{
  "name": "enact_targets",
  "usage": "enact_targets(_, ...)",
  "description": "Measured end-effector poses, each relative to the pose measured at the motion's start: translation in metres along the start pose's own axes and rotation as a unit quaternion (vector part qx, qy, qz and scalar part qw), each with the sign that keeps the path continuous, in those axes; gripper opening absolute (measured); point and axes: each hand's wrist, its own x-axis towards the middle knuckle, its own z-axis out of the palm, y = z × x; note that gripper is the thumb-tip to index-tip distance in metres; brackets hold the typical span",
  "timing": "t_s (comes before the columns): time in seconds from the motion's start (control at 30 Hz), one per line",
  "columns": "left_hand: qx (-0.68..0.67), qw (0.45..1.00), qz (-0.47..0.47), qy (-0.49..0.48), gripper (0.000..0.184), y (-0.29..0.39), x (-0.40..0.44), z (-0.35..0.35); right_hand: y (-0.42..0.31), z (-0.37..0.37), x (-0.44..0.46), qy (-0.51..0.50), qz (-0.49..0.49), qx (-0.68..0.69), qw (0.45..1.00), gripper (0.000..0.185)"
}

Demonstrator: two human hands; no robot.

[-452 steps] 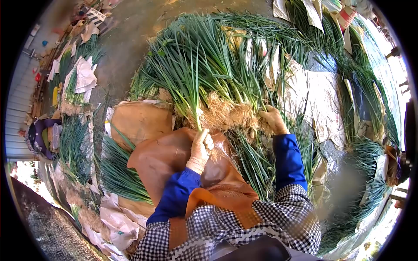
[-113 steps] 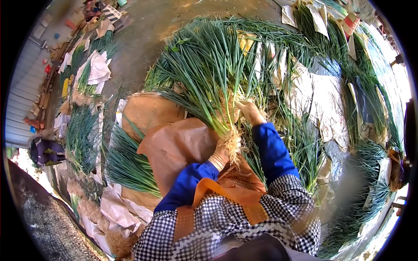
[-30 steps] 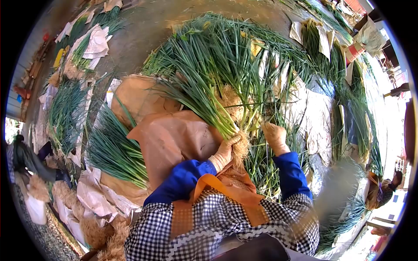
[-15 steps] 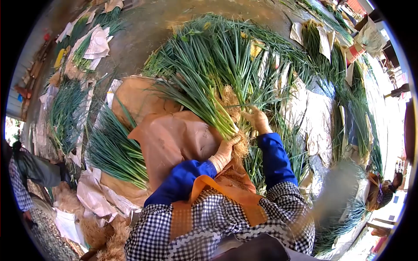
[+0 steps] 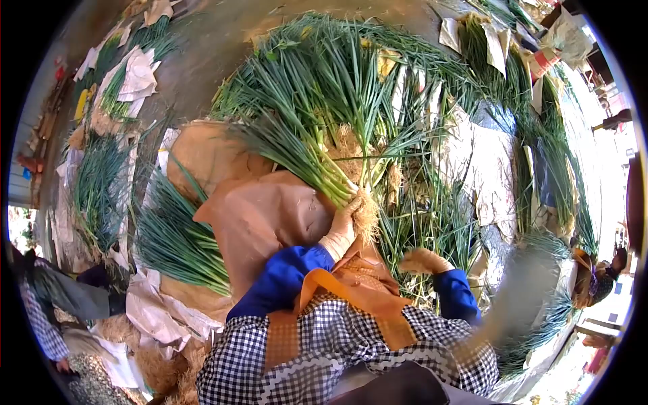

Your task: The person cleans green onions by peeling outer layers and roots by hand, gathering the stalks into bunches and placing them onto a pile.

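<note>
My left hand (image 5: pixel 343 226) is wrapped round the root end of a bunch of green onions (image 5: pixel 314 158), over my brown apron (image 5: pixel 263 216). The pale, hairy roots (image 5: pixel 366 219) stick out beside its fingers, and the green leaves point up and to the left. Lower right, my right hand (image 5: pixel 424 261) is apart from the bunch, above loose leaves, with its fingers together; whether it holds anything small cannot be made out. Beyond my left hand lies a large pile of green onions (image 5: pixel 297 74) with more roots showing.
At the left another bundle of green onions (image 5: pixel 179 233) lies by a brown pad (image 5: pixel 216 158). White sacking (image 5: pixel 489 169) is spread at the right. A co-worker (image 5: pixel 40 297) is at the lower left edge, another person (image 5: pixel 594 277) at the right edge.
My right hand has moved from beside the roots down and towards me. My left hand keeps its hold on the bunch, which has gained stalks since earlier. The co-worker at lower left has shifted.
</note>
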Motion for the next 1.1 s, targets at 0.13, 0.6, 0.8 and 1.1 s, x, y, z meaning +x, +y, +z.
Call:
enact_targets(0.13, 0.013, 1.000, -0.004, -0.006, 0.023, -0.005, -0.005, -0.002, -0.031, -0.037, 0.043, 0.323, 0.036, -0.068, 0.943, 0.035)
enact_targets(0.6, -0.049, 0.996, -0.063, -0.034, 0.023, 0.007, -0.006, 0.005, -0.040, -0.007, 0.020, -0.144, -0.141, 0.031, 0.979, 0.027)
enact_targets(0.8, -0.065, 0.994, -0.078, -0.046, 0.030, 0.009, -0.012, 0.013, 0.008, -0.059, 0.120, 0.235, -0.139, 0.138, 0.952, 0.028)
enact_targets(1.1, -0.058, 0.992, -0.082, -0.071, 0.030, 0.013, -0.011, -0.005, -0.055, -0.008, 0.184, 0.288, -0.282, 0.270, 0.874, 0.025)
